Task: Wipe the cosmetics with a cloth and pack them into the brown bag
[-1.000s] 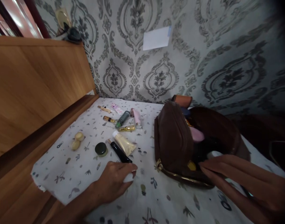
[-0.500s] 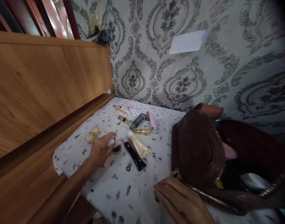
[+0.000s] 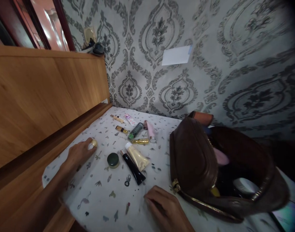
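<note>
My left hand (image 3: pixel 79 152) is closed around a small pale yellow and white jar (image 3: pixel 94 142) at the left of the cloth-covered table (image 3: pixel 106 199). A dark green lidded jar (image 3: pixel 113 160) stands to its right. My right hand (image 3: pixel 163 206) rests near the front, fingers curled together with nothing visible in them. Between and beyond the hands lie a black tube (image 3: pixel 133 168), a cream tube (image 3: pixel 138 157), a gold tube (image 3: pixel 140 141), a green bottle (image 3: pixel 136 130), a pink tube (image 3: pixel 151 131), a small brown-gold vial (image 3: pixel 121 129), a beige tube (image 3: pixel 117 119) and a pink-white tube (image 3: pixel 130 119).
An open brown leather bag (image 3: pixel 192 154) takes up the right side, with a pink item and a white item inside. A phone-like screen (image 3: pixel 287 217) shows at the lower right. Wooden furniture (image 3: pixel 48 96) borders the left, and patterned wallpaper (image 3: pixel 128 90) rises behind.
My left hand has moved left, away from the dark green jar, to the yellow jars. My right hand has shifted slightly, its fingers more curled. The view has turned a little to the right.
</note>
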